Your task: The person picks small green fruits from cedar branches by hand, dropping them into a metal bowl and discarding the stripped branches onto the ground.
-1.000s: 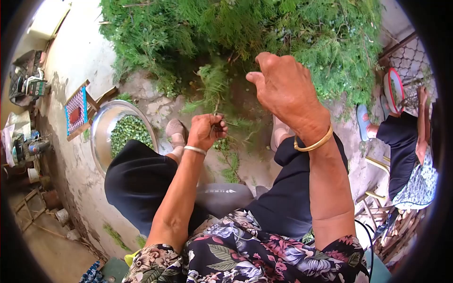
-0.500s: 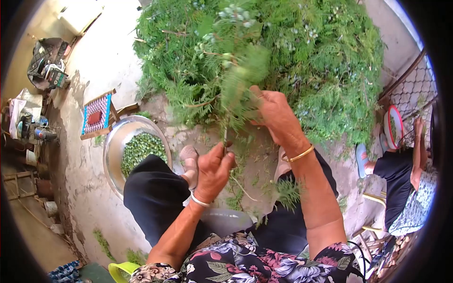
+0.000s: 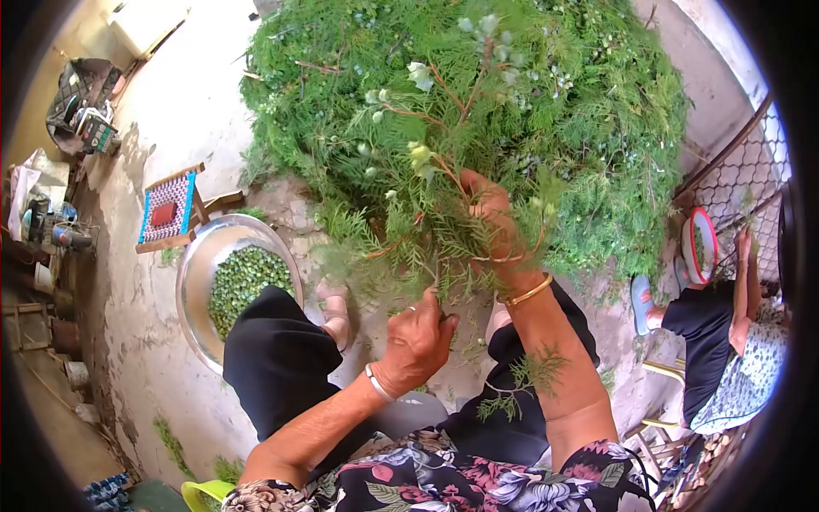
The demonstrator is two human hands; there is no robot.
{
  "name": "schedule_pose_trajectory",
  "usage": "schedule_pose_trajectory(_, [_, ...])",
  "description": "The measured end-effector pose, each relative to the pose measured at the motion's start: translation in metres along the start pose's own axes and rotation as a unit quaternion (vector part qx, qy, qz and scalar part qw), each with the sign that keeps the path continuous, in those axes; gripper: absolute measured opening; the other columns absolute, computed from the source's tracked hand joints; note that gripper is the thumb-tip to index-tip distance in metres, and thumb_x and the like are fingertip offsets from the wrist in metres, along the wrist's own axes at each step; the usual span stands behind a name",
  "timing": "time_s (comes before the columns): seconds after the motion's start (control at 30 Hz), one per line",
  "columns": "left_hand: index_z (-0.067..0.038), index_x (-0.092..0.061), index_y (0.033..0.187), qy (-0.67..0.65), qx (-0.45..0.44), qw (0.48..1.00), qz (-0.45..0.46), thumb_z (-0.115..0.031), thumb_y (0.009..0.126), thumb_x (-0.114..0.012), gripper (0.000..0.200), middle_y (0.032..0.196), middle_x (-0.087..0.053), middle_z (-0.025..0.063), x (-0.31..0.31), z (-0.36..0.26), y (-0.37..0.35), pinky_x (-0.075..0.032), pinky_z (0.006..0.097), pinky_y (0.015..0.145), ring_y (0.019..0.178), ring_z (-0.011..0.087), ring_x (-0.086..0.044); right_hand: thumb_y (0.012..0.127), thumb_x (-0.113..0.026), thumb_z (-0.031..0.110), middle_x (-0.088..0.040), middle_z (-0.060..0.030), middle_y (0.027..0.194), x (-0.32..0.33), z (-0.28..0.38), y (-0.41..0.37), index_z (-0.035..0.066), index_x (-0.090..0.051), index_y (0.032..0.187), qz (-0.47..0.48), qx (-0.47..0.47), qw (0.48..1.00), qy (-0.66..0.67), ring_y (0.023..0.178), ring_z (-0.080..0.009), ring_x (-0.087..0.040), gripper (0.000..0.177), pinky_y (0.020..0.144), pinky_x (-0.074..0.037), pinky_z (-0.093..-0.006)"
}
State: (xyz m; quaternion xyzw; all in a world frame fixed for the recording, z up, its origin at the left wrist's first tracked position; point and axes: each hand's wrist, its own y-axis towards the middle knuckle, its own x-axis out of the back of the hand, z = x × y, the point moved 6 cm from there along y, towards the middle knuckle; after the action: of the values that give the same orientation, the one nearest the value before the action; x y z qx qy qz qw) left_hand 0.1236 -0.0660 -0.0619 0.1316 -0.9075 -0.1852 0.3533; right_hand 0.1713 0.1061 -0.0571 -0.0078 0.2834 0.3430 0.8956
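Observation:
My left hand [image 3: 417, 339] is closed around the lower stem of a leafy cypress branch [image 3: 456, 128], held upright in front of me. Pale green cones grow on its reddish twigs. Partly behind the sprigs, my right hand [image 3: 496, 224] has its fingers curled in among the foliage; most fingertips are hidden, and I cannot make out what they grip. A gold bangle circles the right wrist. A loose green sprig [image 3: 522, 384] lies against my right forearm. Beyond both hands rises a large heap of cut cypress branches [image 3: 614, 145].
A metal basin [image 3: 198, 316] holding green cones stands by my left knee. Behind it is a small woven stool [image 3: 168, 213]. At right sits another person [image 3: 712, 341], near a red-rimmed bowl [image 3: 698, 247] and wire mesh fencing. A yellow-green container [image 3: 203, 493] stands at lower left.
My left hand has moved slightly right and down with the branch. My right hand has shifted lower, behind the branch's sprigs. The branch now leans right, with its twigs spread out more clearly.

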Motion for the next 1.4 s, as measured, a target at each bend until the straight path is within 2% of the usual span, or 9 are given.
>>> schedule_pose_trajectory(0.23, [0.003, -0.061, 0.101, 0.073, -0.011, 0.969, 0.238, -0.018, 0.076, -0.072, 0.034, 0.066, -0.058, 0.0137, 0.048, -0.021, 0.043, -0.046, 0.0393, 0.053, 0.056, 0.0298, -0.059, 0.08, -0.063, 0.003, -0.066, -0.0081, 0.099, -0.026, 0.042, 0.003, 0.0, -0.059, 0.114, -0.098, 0.074, 0.948, -0.293, 0.082, -0.0132, -0.059, 0.034, 0.075, -0.048, -0.0272])
schedule_pose_trajectory(0.43, [0.002, -0.063, 0.099, -0.059, -0.055, 0.996, 0.034, -0.005, 0.074, -0.071, 0.027, 0.076, -0.065, 0.0106, 0.088, -0.037, 0.116, -0.048, 0.0267, 0.054, 0.059, 0.0168, -0.062, 0.081, -0.063, 0.007, -0.063, -0.0078, 0.102, -0.001, 0.021, 0.001, -0.002, -0.054, 0.118, -0.125, -0.011, 0.959, -0.255, 0.089, -0.0121, -0.057, 0.039, 0.077, -0.047, -0.0275])
schedule_pose_trajectory(0.47, [0.002, -0.063, 0.101, -0.122, -0.035, 0.992, 0.013, -0.004, 0.074, -0.071, 0.029, 0.078, -0.065, 0.0086, 0.083, -0.035, 0.12, -0.048, 0.0253, 0.054, 0.061, 0.013, -0.061, 0.083, -0.063, 0.01, -0.06, -0.0069, 0.104, 0.006, 0.021, -0.009, -0.002, -0.049, 0.122, -0.094, 0.129, 0.886, -0.435, 0.092, -0.0128, -0.056, 0.043, 0.079, -0.046, -0.0278])
schedule_pose_trajectory(0.7, [0.004, -0.061, 0.11, -0.199, 0.027, 0.974, 0.108, -0.005, 0.075, -0.074, 0.039, 0.084, -0.064, 0.0036, 0.062, -0.015, 0.12, -0.048, 0.0188, 0.062, 0.066, 0.0051, -0.057, 0.088, -0.059, 0.029, -0.045, -0.0088, 0.11, 0.015, -0.026, -0.022, 0.002, -0.042, 0.124, -0.105, -0.186, 0.977, -0.017, 0.099, -0.0156, -0.046, 0.048, 0.086, -0.042, -0.0302])
schedule_pose_trajectory(0.8, [0.007, -0.062, 0.099, -0.318, 0.118, 0.924, 0.178, -0.006, 0.08, -0.07, 0.025, 0.073, -0.06, 0.0018, 0.053, 0.004, 0.115, -0.046, 0.0219, 0.054, 0.059, 0.0075, -0.055, 0.083, -0.062, 0.029, -0.05, -0.0052, 0.101, 0.026, -0.03, -0.016, 0.004, -0.046, 0.113, -0.086, -0.123, 0.902, -0.406, 0.09, -0.0136, -0.049, 0.042, 0.078, -0.045, -0.0271])
schedule_pose_trajectory(0.97, [0.004, -0.057, 0.085, -0.502, 0.263, 0.812, 0.135, -0.007, 0.086, -0.061, 0.012, 0.069, -0.057, 0.005, 0.049, 0.024, 0.109, -0.045, 0.0253, 0.046, 0.052, 0.0121, -0.056, 0.082, -0.062, 0.022, -0.05, -0.0043, 0.056, -0.014, -0.009, -0.011, 0.002, -0.061, 0.079, -0.026, -0.124, 0.899, -0.419, 0.052, -0.0117, -0.048, 0.021, 0.059, -0.046, -0.0293])
schedule_pose_trajectory(1.03, [0.003, -0.057, 0.085, -0.639, 0.296, 0.706, 0.076, -0.008, 0.086, -0.062, 0.012, 0.066, -0.058, 0.0048, 0.047, 0.036, 0.108, -0.046, 0.0244, 0.043, 0.05, 0.0127, -0.058, 0.086, -0.058, 0.021, -0.059, -0.0036, 0.066, -0.039, -0.001, -0.011, 0.004, -0.063, 0.082, 0.03, -0.198, 0.919, -0.339, 0.058, -0.0094, -0.051, 0.018, 0.059, -0.046, -0.0292])
schedule_pose_trajectory(1.2, [0.001, -0.054, 0.078, -0.563, 0.34, 0.753, 0.011, -0.005, 0.084, -0.062, 0.012, 0.064, -0.056, 0.0056, 0.041, 0.06, 0.104, -0.047, 0.0257, 0.04, 0.048, 0.0133, -0.057, 0.089, -0.048, 0.006, -0.063, -0.0031, 0.079, -0.031, 0.024, -0.011, -0.005, -0.062, 0.093, -0.115, -0.229, 0.942, -0.219, 0.073, -0.0093, -0.056, 0.018, 0.067, -0.046, -0.0241])
schedule_pose_trajectory(1.4, [0.002, -0.054, 0.076, -0.494, 0.367, 0.788, -0.018, -0.002, 0.081, -0.061, 0.009, 0.064, -0.058, 0.0077, 0.03, 0.079, 0.093, -0.047, 0.0262, 0.039, 0.047, 0.0137, -0.056, 0.081, -0.049, -0.004, -0.063, -0.0033, 0.085, -0.038, -0.007, -0.019, -0.005, -0.06, 0.101, -0.018, -0.208, 0.959, -0.192, 0.077, -0.0077, -0.056, 0.022, 0.067, -0.045, -0.0223])
